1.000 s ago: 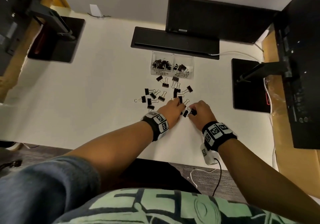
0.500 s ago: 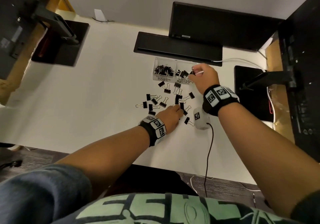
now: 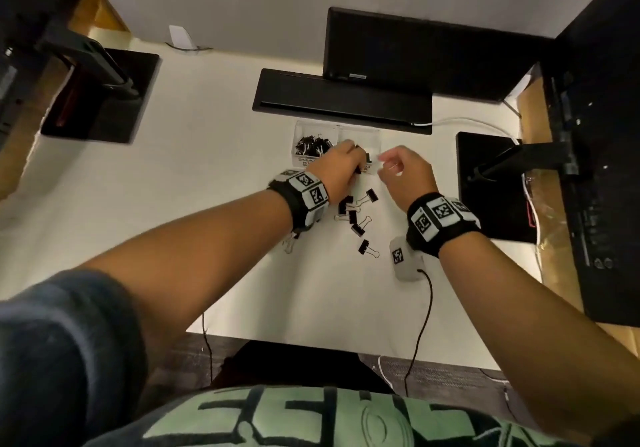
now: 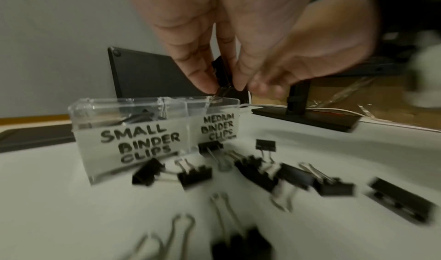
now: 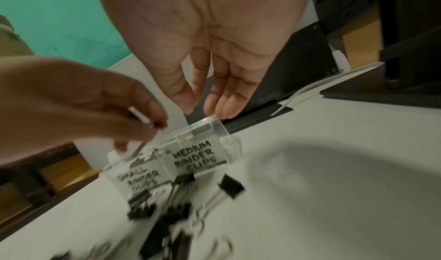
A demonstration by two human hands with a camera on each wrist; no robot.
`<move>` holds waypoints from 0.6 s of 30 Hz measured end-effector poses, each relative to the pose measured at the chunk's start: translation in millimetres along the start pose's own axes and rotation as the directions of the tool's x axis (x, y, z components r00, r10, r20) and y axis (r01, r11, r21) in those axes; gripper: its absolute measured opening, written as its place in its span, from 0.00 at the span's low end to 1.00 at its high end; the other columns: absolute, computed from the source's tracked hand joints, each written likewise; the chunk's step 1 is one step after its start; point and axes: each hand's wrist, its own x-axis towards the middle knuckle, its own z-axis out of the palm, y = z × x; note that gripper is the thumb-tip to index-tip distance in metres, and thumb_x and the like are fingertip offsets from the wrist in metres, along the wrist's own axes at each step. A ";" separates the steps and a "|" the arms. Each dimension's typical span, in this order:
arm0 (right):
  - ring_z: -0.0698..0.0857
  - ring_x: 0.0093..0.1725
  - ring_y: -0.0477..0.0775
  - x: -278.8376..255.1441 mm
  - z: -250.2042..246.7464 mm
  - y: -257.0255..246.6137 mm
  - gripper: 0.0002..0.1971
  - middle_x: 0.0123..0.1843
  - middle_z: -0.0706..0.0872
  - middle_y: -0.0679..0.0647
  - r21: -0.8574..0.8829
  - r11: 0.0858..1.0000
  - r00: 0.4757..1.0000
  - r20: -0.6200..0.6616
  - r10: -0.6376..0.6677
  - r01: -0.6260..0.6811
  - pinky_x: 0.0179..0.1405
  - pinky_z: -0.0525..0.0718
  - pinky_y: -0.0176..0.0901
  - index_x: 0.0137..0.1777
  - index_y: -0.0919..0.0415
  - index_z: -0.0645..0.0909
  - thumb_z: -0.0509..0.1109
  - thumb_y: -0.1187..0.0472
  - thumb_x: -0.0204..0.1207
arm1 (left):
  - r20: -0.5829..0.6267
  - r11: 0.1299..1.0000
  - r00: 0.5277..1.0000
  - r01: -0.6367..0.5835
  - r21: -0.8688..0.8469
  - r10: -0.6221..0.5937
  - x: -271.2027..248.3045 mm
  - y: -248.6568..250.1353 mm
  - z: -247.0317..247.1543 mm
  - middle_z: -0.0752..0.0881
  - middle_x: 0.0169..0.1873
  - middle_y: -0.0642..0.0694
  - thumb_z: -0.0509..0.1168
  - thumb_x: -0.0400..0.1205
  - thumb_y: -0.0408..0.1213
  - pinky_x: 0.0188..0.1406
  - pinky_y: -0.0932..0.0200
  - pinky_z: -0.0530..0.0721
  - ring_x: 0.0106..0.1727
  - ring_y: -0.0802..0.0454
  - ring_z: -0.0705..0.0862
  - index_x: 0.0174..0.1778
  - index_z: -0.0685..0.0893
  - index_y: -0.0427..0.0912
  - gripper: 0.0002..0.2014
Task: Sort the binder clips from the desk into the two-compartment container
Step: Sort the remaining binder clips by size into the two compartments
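A clear two-compartment container [image 3: 367, 134] stands behind the loose clips, labelled small on the left and medium on the right [image 4: 133, 103]. My left hand [image 3: 348, 159] hovers over its medium side and pinches a black binder clip [image 4: 220, 71] between thumb and fingers. My right hand [image 3: 384, 162] hangs just right of the container with relaxed, empty fingers [image 5: 229, 111]. The small compartment holds several black clips [image 3: 311, 145]. Several loose binder clips [image 3: 351, 218] lie on the white desk in front of the container; my left forearm hides some.
A black keyboard [image 3: 343, 100] and a monitor [image 3: 415, 52] sit right behind the container. Black monitor-stand bases lie at the right [image 3: 491, 183] and far left [image 3: 100, 97]. A white cable [image 3: 460, 122] runs behind. The desk's front edge [image 3: 311, 341] is near my body.
My left hand has left the clip pile and risen to the container with a clip. My right hand, holding a clip over the container before, is now empty and has drawn back slightly.
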 end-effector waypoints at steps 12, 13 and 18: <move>0.75 0.55 0.49 -100.9 39.4 57.2 0.09 0.54 0.76 0.51 -0.171 0.977 0.912 0.408 -0.047 0.127 0.55 0.76 0.39 0.51 0.60 0.79 0.72 0.61 0.73 | 0.089 0.993 0.993 0.069 0.095 -0.078 53.6 -4.5 -4.0 0.77 0.65 0.41 0.62 0.81 0.28 0.61 0.50 0.79 0.66 0.43 0.77 0.64 0.77 0.42 0.16; 0.75 0.55 0.50 -101.0 41.4 58.3 0.08 0.54 0.77 0.52 -0.176 0.975 0.918 0.393 -0.055 0.134 0.54 0.76 0.39 0.50 0.60 0.78 0.71 0.62 0.74 | 0.085 0.992 0.993 0.066 0.111 -0.076 51.6 -3.4 -3.5 0.78 0.66 0.43 0.62 0.81 0.28 0.64 0.50 0.78 0.68 0.43 0.74 0.65 0.77 0.43 0.17; 0.75 0.50 0.49 -92.8 43.6 62.5 0.06 0.48 0.78 0.48 -0.172 0.978 0.944 0.324 -0.055 0.116 0.47 0.71 0.36 0.49 0.58 0.78 0.69 0.65 0.73 | 0.005 0.990 0.999 -0.047 0.129 0.047 18.4 6.6 8.4 0.80 0.63 0.45 0.65 0.79 0.32 0.64 0.50 0.79 0.65 0.45 0.74 0.63 0.79 0.43 0.16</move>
